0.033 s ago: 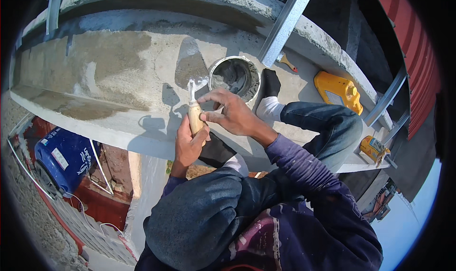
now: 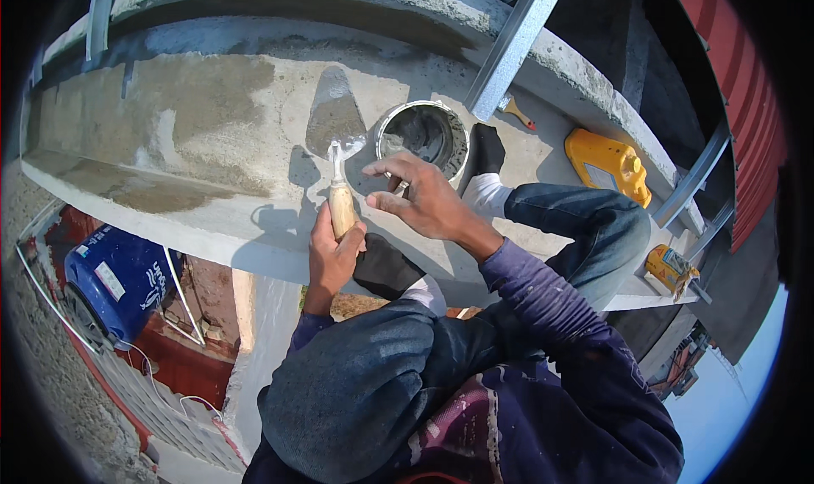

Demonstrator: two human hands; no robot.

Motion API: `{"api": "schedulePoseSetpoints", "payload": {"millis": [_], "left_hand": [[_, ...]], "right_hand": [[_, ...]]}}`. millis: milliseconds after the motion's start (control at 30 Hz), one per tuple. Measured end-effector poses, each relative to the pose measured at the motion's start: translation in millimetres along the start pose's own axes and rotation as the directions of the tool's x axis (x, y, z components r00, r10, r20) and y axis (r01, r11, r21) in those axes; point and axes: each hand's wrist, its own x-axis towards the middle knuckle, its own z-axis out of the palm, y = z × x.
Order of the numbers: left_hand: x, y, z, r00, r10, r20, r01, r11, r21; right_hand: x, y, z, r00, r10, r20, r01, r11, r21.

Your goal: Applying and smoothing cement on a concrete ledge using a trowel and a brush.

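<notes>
A trowel with a pale wooden handle (image 2: 342, 209) is gripped in my left hand (image 2: 332, 259), its blade (image 2: 334, 119) pointing away from me over the concrete ledge. Grey smears mark the blade. Just right of the handle hovers my right hand (image 2: 426, 203), fingers apart and holding nothing. Beyond it stands a round bucket (image 2: 464, 141) with wet grey mortar (image 2: 415, 135) inside. My right hand's fingertips are close to the bucket's near side; whether they touch it I cannot tell.
A paintbrush (image 2: 519, 115) lies beside an upright metal channel (image 2: 517, 52). To the right are a yellow jug (image 2: 606, 164) and a yellow container (image 2: 670, 268). The ledge's near edge (image 2: 170, 230) drops toward a blue tank (image 2: 123, 280) below. My socked feet (image 2: 386, 268) rest on the ledge.
My right hand has come off the trowel and moved slightly right, its fingers now apart. The trowel, still in my left hand, has shifted a little left.
</notes>
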Motion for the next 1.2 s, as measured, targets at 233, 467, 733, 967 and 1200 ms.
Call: {"api": "schedulePoseSetpoints", "payload": {"millis": [233, 467, 733, 967, 1200], "left_hand": [[16.6, -40.7, -39.2, 0.950, 0.026, -0.310, 0.075, 0.949, 0.307], [-40.8, -34.9, -58.8, 0.900, -0.086, -0.427, 0.278, 0.868, 0.411], [38.6, 3.8, -50.6, 0.975, -0.086, -0.204, 0.197, 0.760, 0.620], [181.9, 94.3, -26.1, 0.912, 0.063, 0.406, -0.410, 0.212, 0.887], [278.2, 106.3, 91.9, 0.555, 0.164, 0.816, -0.766, -0.283, 0.578]], "right_hand": [[-34.7, 118.2, -116.7, 0.572, 0.622, -0.535, -0.513, 0.780, 0.358], [-16.7, 308.7, -169.8, 0.096, 0.944, -0.315, -0.320, 0.329, 0.889], [20.9, 390.1, -186.5, 0.281, 0.952, -0.121, -0.078, 0.149, 0.986], [24.9, 421.0, -202.1, 0.119, 0.962, -0.247, 0.169, 0.225, 0.959], [21.2, 387.8, -205.8, 0.095, 0.950, -0.296, 0.164, 0.278, 0.946]]}}
